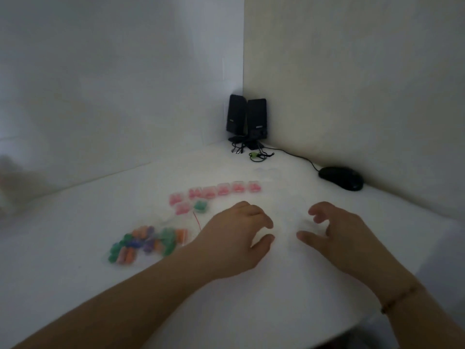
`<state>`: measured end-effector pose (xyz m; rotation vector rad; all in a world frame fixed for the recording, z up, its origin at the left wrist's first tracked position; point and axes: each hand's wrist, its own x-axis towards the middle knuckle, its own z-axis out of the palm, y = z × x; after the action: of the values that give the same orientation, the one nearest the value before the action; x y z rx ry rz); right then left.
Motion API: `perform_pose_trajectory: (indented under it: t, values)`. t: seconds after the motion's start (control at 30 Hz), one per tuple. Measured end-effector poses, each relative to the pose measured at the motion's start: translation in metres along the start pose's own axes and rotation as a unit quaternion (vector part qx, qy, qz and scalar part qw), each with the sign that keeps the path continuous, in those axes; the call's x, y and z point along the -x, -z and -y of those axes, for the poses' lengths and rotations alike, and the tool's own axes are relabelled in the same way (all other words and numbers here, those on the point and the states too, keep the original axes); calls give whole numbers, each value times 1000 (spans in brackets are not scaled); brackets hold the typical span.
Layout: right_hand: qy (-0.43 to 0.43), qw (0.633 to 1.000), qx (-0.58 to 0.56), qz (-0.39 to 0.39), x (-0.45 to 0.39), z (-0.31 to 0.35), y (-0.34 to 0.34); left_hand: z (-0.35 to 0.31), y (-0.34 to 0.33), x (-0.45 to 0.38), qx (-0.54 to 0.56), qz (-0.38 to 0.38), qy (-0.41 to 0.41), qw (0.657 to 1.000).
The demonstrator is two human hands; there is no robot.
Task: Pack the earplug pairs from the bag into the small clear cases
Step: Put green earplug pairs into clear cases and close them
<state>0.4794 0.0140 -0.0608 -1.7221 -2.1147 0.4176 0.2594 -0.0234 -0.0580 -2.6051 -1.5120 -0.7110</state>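
Observation:
A clear bag of coloured earplugs [148, 244] in green, orange and purple lies on the white table [75, 273] at the left. Behind it stands a row of several small clear cases with pink earplugs [221, 191], and one case with green earplugs [200, 206] sits in front of that row. My left hand [236, 238] hovers palm down just right of the bag, fingers curled and apart, holding nothing. My right hand [337, 230] is beside it, fingers spread, also holding nothing that I can make out. The frame is blurred.
Two black speakers [246, 119] stand in the far corner with cables and a green plug [254, 155]. A black mouse [341, 178] lies at the right by the wall. Faint clear cases [266, 172] may lie behind the pink row. The table's edge runs at lower right.

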Motion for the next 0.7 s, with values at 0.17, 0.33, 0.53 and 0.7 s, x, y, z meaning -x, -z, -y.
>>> perform_pose_trajectory:
  t: [0.17, 0.33, 0.53, 0.7]
  values:
    - [46, 997, 3, -61, 10, -11, 0, -8, -23, -10, 18, 37, 9, 999]
    - [65, 995, 25, -67, 16, -2, -4, -20, -36, -16, 11, 55, -6, 998]
    - [222, 969, -63, -84, 21, 32, -2, -6, 1, 2, 123, -37, 35, 991]
    - [340, 923, -76, -162, -3, 94, -8, 30, 45, 15, 367, -76, 143, 916]
